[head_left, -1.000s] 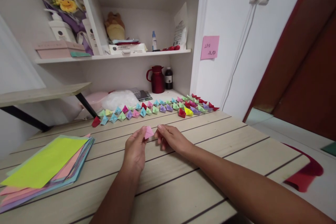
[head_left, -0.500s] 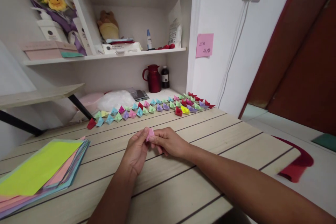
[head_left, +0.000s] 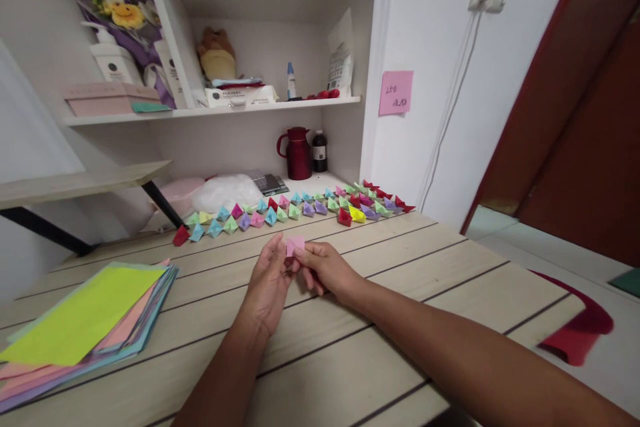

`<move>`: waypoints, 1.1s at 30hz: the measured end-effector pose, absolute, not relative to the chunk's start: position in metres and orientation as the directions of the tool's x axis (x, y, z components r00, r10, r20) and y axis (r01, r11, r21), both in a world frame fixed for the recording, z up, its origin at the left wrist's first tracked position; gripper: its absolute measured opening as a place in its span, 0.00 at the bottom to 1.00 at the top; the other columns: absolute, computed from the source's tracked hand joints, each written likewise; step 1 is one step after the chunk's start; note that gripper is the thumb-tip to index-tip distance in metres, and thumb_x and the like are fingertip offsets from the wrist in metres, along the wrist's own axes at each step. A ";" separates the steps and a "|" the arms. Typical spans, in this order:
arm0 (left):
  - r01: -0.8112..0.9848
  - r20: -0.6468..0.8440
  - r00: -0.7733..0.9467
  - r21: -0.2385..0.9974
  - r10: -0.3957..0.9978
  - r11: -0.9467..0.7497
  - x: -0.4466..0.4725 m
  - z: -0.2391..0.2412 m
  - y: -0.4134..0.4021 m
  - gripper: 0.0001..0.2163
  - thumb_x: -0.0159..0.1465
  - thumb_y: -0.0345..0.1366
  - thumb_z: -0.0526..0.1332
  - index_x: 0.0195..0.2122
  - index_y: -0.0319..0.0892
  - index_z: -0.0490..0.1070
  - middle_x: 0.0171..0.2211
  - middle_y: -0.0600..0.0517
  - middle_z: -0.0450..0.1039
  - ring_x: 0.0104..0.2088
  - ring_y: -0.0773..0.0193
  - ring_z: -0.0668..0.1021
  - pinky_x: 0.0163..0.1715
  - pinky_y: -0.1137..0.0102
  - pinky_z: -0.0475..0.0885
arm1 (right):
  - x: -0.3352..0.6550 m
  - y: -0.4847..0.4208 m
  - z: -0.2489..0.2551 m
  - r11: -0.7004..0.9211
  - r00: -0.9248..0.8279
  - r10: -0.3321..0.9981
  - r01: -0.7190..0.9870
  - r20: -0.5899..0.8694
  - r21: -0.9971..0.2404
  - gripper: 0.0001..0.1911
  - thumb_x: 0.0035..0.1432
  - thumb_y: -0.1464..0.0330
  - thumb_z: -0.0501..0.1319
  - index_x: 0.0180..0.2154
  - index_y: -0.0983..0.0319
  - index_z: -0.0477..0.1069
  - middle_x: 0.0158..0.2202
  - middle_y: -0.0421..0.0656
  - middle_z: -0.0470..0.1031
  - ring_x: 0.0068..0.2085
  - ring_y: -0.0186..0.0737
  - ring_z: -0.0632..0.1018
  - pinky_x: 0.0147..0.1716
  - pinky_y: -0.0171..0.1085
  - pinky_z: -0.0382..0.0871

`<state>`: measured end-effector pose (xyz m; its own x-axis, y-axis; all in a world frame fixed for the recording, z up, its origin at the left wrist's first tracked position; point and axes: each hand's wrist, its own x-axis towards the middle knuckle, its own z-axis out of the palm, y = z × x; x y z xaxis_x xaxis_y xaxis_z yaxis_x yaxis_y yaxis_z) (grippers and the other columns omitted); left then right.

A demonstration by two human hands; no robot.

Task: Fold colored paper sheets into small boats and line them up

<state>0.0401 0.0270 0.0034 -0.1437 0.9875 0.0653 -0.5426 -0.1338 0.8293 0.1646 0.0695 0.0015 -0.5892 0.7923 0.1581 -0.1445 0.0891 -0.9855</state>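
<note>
pink paper (head_left: pixel 295 242) ahead, 12 o'clock, now pinched by right hand (head_left: pixel 330 270). left hand (head_left: pixel 267 283) gripped it a second ago; now loosely curled, contact unclear, probably freer to work the sheet. paper boats (head_left: pixel 295 211) bound 12, paper stack (head_left: pixel 85 313) 8–9; table (head_left: pixel 440 273) offers room at 3, edge beyond.

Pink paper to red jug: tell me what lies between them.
In the head view, from the pink paper to the red jug: a strip of table, rows of paper boats, then the white ledge.

Pink paper (head_left: pixel 296 243), dark-striped beige table (head_left: pixel 425 261)
</note>
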 end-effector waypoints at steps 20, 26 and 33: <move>-0.093 0.220 -0.339 0.960 0.915 -0.266 0.041 0.011 0.017 0.09 0.53 0.40 0.68 0.25 0.39 0.77 0.25 0.53 0.73 0.30 0.65 0.72 0.34 0.73 0.66 | 0.172 0.076 0.005 0.280 -0.533 0.807 -0.033 0.254 -0.959 0.14 0.52 0.60 0.65 0.26 0.64 0.69 0.18 0.35 0.68 0.18 0.29 0.68 0.18 0.29 0.59; 0.156 0.318 -0.370 0.948 0.873 -0.279 0.036 0.013 0.021 0.05 0.53 0.37 0.67 0.25 0.42 0.79 0.25 0.53 0.73 0.29 0.64 0.71 0.32 0.73 0.65 | 0.177 0.084 0.012 0.440 -0.366 0.834 -0.014 0.414 -0.898 0.19 0.45 0.63 0.70 0.40 0.60 0.72 0.31 0.37 0.72 0.27 0.31 0.70 0.28 0.32 0.65; 0.014 0.212 -0.251 0.976 0.944 -0.216 0.035 0.009 0.022 0.10 0.52 0.42 0.68 0.25 0.40 0.79 0.22 0.53 0.70 0.26 0.66 0.68 0.30 0.73 0.62 | 0.187 0.083 0.022 0.375 -0.434 0.825 -0.060 0.362 -0.925 0.13 0.49 0.61 0.68 0.25 0.64 0.71 0.21 0.38 0.72 0.21 0.31 0.70 0.23 0.32 0.64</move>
